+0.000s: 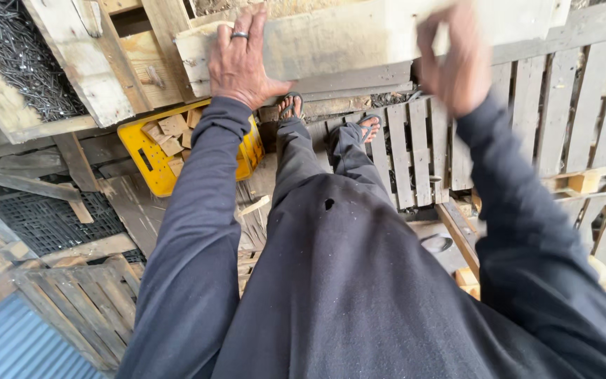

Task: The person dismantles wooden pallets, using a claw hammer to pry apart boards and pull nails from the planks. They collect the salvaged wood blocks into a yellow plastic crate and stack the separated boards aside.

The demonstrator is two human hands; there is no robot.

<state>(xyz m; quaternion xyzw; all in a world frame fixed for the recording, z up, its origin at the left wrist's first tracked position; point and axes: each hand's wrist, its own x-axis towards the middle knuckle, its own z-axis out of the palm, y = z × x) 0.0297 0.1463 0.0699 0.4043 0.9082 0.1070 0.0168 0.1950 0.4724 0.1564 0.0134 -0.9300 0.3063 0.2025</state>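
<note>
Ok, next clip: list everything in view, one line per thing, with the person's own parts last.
wooden plank: one, pale grey, top centre, under both hands
yellow crate: one, holds small wood blocks, left of the feet
nails: a heap, dark grey, top left bin
pallet: one, weathered grey slats, right
corrugated sheet: one, blue, bottom left
sandals: two, dark, on the feet
left hand: ringed, flat on the plank
right hand: blurred, on the plank; grip unclear
</note>
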